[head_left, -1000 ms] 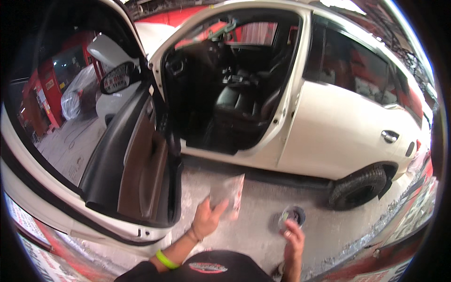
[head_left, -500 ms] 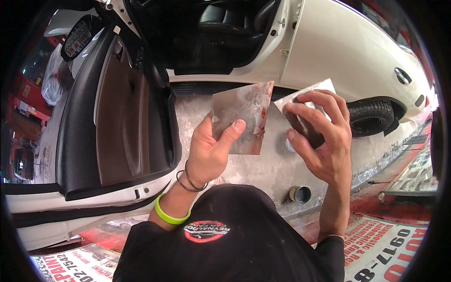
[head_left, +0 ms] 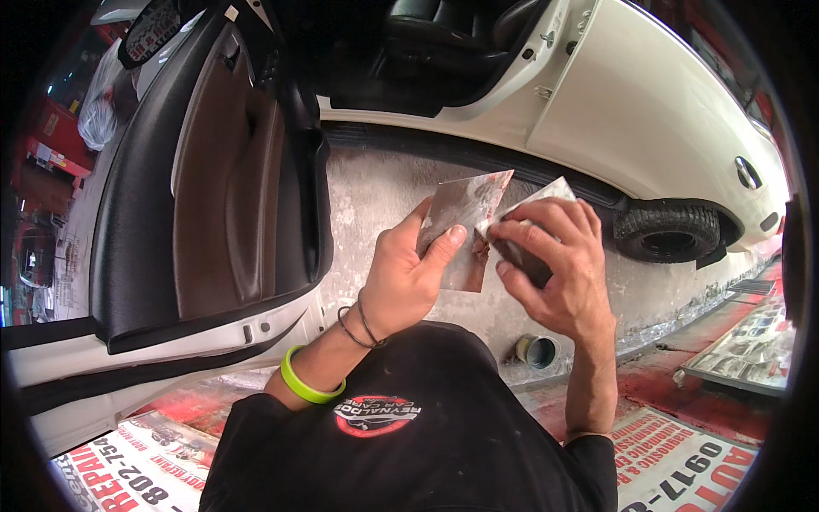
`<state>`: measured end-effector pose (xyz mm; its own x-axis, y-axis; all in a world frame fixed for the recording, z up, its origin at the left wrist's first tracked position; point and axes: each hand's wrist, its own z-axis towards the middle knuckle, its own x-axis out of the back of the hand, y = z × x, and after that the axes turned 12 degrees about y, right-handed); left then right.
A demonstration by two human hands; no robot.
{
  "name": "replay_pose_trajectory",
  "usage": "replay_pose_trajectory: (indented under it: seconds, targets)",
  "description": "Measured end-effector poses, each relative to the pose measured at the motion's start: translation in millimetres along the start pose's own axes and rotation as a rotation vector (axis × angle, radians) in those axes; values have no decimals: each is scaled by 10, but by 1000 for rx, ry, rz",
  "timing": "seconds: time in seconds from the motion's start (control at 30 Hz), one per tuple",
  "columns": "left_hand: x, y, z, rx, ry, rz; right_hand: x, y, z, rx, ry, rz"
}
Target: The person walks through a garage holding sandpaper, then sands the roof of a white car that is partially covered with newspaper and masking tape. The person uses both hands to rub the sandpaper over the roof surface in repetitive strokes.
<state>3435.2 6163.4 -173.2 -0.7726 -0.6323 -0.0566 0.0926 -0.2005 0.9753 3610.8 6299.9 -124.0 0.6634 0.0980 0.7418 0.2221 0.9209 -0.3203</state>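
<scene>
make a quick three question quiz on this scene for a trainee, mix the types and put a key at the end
1. What is the left hand holding?
a) a sponge
b) a smeared flat plate
c) a paintbrush

2. True or false: the right hand also grips a flat piece.

3. Which forearm wears the lime-green band?

Key:
1. b
2. True
3. The left
</scene>
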Motion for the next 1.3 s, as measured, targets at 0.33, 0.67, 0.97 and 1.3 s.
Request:
replay_pose_trajectory:
  seconds: [0.33,0.67,0.97,1.3]
  targets:
    - [-60,-137,13,-106,42,189,-99,4,-549,-130,-168,117]
    - [-8,-109,-189,836,23,-700,-299,163,-686,-47,132,472]
    - [270,-239,-377,845,-46,-704,-346,456,-792,-126,-80,304]
    - [401,-413,-475,655,121,-530,-458,157,-476,37,-255,240]
